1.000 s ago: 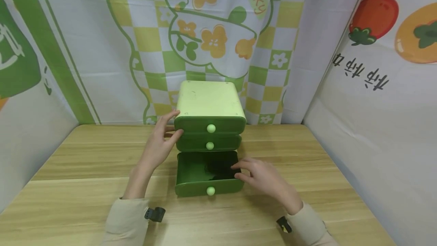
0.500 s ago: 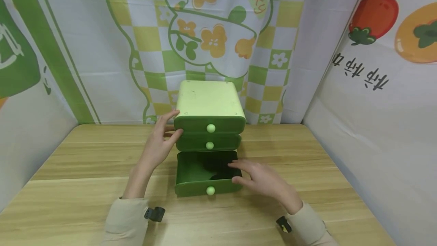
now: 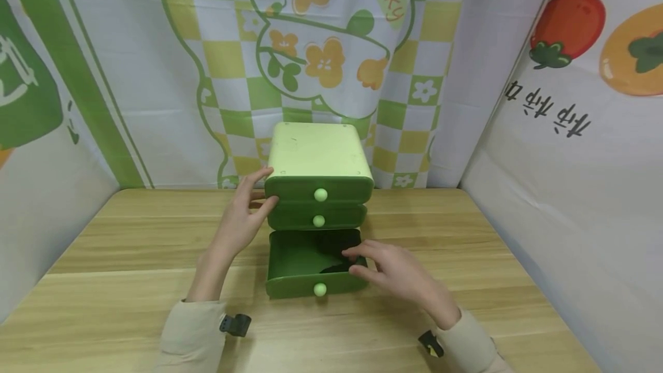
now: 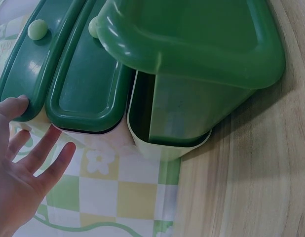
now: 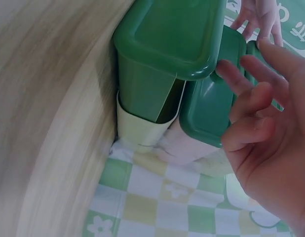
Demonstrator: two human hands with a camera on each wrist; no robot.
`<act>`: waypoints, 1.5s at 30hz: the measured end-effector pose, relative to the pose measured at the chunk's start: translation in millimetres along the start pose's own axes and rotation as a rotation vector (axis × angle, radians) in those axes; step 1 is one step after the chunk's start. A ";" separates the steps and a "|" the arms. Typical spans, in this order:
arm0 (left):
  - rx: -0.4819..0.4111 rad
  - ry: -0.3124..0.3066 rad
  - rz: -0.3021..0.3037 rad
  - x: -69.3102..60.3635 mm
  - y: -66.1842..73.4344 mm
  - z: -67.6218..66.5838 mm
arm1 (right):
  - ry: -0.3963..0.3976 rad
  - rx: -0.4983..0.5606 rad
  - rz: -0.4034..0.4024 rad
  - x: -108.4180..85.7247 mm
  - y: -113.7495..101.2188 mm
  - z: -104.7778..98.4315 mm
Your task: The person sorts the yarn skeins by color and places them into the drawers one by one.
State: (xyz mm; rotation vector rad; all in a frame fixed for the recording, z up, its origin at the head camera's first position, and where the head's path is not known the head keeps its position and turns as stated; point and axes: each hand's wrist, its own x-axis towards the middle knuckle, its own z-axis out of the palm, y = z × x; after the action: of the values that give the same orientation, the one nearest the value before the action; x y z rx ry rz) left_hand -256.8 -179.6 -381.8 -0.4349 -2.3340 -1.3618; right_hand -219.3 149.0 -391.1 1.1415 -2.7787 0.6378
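A small cabinet (image 3: 318, 148) with a light green shell and dark green drawers stands on the table. Its bottom drawer (image 3: 290, 258) is pulled out; the top drawer (image 3: 295, 190) and middle drawer (image 3: 290, 219) are in. My left hand (image 3: 242, 214) rests against the cabinet's left side, its thumb touching the top drawer's front edge and its fingers fairly straight. Over the right side of the bottom drawer is my right hand (image 3: 396, 269), fingers loosely bent with nothing between them, as the right wrist view also shows. Dark patches lie inside that drawer; shadow or object, I cannot tell.
The wooden table (image 3: 129, 258) extends on both sides of the cabinet and in front of it. Behind hangs a checked, flowered curtain (image 3: 228, 68). A white printed sheet (image 3: 570, 177) closes off the right side.
My right hand has shifted slightly left, further over the bottom drawer, and the dark patches inside have changed shape. My left hand and the cabinet have stayed put.
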 end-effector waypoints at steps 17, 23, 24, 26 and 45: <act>-0.002 -0.009 -0.016 -0.6 0.8 -0.5 | -0.094 0.149 -0.141 0.1 -14.1 7.5; -0.003 -0.017 -0.029 -1.3 1.1 -1.5 | -0.170 0.129 -0.185 1.2 -18.0 16.0; -0.002 -0.018 -0.029 -1.2 1.1 -1.5 | -0.182 0.123 -0.188 1.3 -18.6 17.1; -0.002 -0.018 -0.030 -1.1 1.1 -1.7 | -0.212 0.115 -0.192 1.6 -19.4 19.3; -0.011 -0.004 -0.004 0.1 -0.2 0.3 | -0.362 0.108 -0.141 2.7 -19.7 33.6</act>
State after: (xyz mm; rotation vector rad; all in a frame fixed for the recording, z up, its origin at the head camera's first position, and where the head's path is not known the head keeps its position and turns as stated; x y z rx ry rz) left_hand -257.1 -179.5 -382.1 -0.4361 -2.3332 -1.3773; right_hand -204.7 121.2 -414.3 1.6048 -2.9417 0.6277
